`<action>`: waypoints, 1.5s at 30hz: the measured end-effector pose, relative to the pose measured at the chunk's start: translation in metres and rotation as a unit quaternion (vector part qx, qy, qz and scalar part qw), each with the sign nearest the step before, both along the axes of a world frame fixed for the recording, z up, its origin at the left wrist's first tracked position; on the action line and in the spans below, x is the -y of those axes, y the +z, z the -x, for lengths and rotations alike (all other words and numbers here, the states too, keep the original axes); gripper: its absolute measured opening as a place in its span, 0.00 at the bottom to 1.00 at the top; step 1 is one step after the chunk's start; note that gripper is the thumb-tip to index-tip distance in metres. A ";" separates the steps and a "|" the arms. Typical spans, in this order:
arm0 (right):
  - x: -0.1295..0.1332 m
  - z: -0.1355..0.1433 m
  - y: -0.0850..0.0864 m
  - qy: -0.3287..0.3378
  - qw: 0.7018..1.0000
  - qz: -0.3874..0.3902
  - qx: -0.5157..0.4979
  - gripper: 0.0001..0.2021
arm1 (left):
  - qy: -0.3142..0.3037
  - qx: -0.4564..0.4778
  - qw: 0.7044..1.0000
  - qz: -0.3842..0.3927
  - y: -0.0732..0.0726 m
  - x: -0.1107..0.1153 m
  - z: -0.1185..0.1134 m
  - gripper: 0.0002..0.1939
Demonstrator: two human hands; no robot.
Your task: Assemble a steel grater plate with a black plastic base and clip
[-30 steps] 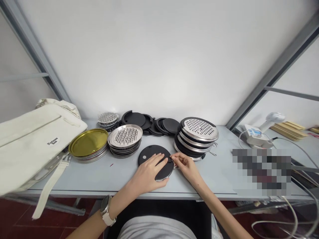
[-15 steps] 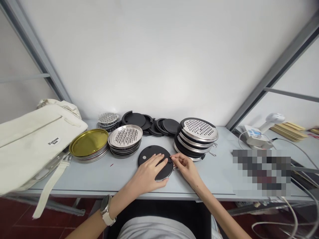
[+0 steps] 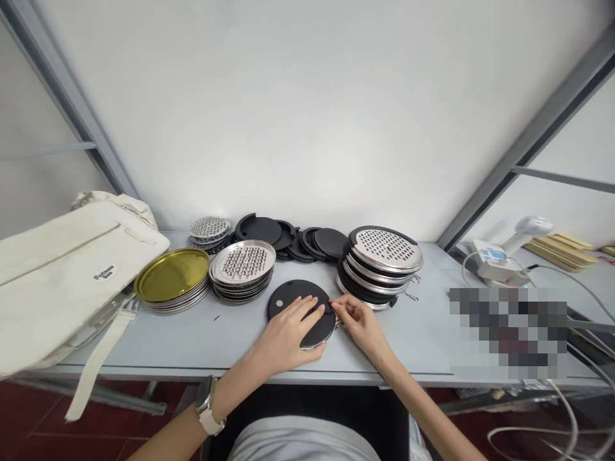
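Black disc (image 3: 296, 291) under left hand (image 3: 288, 330), fingers spread; right hand (image 3: 355, 317) pinched at rim (image 3: 330, 337), hold unclear.

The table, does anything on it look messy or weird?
The black round pieces at the back lie in a jumbled heap, unlike the neater stacks nearby, and the bag dangles a strap over the table's edge.

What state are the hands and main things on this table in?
Left hand: spread over the black disc
Right hand: finger and thumb pinched at its edge
Black disc: lying flat, partly covered
Gold plate: topping a stack
Middle grater plate: topping another
Black parts: heaped, overlapping
Right stack: piled up
Bag strap: dangling
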State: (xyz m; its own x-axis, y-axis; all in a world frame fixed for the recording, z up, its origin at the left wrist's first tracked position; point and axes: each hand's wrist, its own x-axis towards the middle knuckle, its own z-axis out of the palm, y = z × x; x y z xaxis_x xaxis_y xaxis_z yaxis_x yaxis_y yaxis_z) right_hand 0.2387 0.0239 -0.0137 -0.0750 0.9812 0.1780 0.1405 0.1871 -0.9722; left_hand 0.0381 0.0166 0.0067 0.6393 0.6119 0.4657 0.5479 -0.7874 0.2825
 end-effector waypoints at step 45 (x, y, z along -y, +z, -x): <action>0.012 0.002 0.003 -0.089 0.975 -0.114 0.168 0.16 | 0.030 -0.025 0.980 0.193 0.020 0.018 0.000 0.38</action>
State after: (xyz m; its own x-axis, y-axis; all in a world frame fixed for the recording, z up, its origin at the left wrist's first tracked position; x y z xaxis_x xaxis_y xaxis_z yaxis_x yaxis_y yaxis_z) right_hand 0.2369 0.0123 -0.0107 0.0008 0.9215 0.3883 0.4938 0.3373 -0.8015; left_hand 0.0379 -0.0010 0.0265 0.6132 0.7734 0.1609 0.6102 -0.5931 0.5252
